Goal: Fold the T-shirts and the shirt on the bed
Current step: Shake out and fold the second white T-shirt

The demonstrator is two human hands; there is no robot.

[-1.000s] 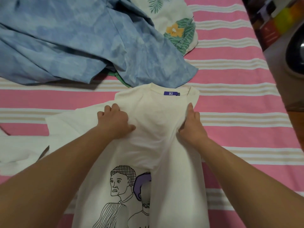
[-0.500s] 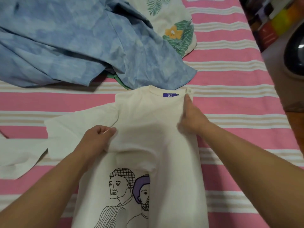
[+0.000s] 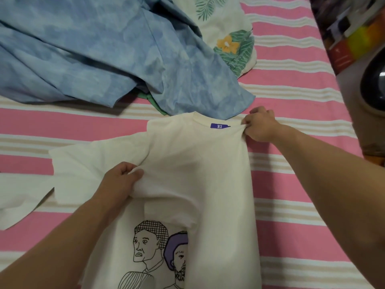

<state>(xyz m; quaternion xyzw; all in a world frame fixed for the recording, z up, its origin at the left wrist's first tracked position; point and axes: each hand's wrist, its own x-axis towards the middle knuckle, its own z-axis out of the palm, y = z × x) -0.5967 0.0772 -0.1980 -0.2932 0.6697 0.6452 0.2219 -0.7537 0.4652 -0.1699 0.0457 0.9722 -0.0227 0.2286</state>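
Observation:
A cream T-shirt (image 3: 198, 167) with line-drawn faces and a purple neck label lies on the pink striped bed (image 3: 291, 184), its right side folded over the front. My left hand (image 3: 120, 180) pinches a fold of cloth near the left armpit. My right hand (image 3: 260, 126) grips the folded edge at the right of the collar. The left sleeve spreads flat to the left. A blue tie-dye shirt (image 3: 93, 55) lies crumpled beyond the collar, partly over a floral cream garment (image 3: 229, 36) and a green one (image 3: 154, 101) that barely shows.
Another white cloth (image 3: 18, 192) lies at the left edge. The bed's right edge runs along the top right, with boxes (image 3: 350, 34) and a dark round object (image 3: 375, 84) on the floor beyond it.
My right hand slid up the folded edge to the collar and took hold there. My left hand pulled back from the chest towards the armpit and pinched the cloth.

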